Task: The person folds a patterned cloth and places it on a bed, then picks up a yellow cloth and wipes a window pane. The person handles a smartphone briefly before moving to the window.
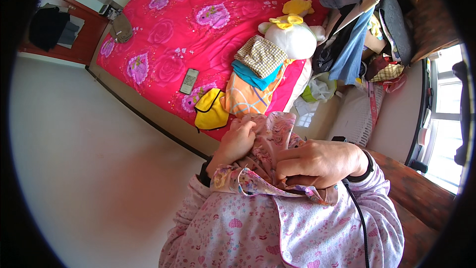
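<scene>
A pink floral cloth garment (273, 134) is bunched up close in front of my chest. My left hand (238, 139) grips its far left part, thumb and fingers pinching the fabric. The curled fingers of my right hand (316, 162) are tucked into the folds on the right side. A patterned edge of the garment (256, 182) hangs towards me beneath both hands. Just beyond, at the bed's corner, lies a pile: an orange cloth (243, 95) with pale lines, a folded teal cloth (256, 76) above it, and a folded checked cloth (262, 56) on top.
A pink rose-patterned bedspread (160, 37) covers the bed. On it are a yellow black-trimmed cloth item (212, 109), a phone (189, 81), a white plush toy (292, 41) and an olive cloth (121, 28). Jeans (349, 56) hang at the right, above a green-and-white bag (319, 87).
</scene>
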Demonstrator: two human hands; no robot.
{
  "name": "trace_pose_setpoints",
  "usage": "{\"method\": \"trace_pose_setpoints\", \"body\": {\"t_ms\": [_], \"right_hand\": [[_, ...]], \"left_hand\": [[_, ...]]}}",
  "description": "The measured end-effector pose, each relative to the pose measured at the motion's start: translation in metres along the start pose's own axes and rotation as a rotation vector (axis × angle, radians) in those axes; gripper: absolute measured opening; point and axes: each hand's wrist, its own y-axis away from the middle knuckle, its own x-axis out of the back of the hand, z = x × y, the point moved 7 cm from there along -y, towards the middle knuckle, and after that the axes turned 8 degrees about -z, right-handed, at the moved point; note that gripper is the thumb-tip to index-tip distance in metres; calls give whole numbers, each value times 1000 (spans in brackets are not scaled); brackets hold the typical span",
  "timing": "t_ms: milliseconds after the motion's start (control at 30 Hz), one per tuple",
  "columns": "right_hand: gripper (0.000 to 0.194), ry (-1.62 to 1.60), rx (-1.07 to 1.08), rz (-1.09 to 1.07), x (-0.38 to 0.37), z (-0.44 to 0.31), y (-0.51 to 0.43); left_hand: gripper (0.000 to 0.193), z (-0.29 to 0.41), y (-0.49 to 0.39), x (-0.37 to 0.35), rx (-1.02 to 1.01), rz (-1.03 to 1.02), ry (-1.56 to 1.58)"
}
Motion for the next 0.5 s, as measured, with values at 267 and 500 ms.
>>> {"method": "trace_pose_setpoints", "body": {"t_ms": [267, 500], "right_hand": [[15, 101, 85, 121, 11, -10, -4], [19, 7, 137, 97, 10, -6, -7]], "left_hand": [[26, 17, 23, 34, 9, 304, -5], [20, -11, 21, 46, -213, 534, 854]]}}
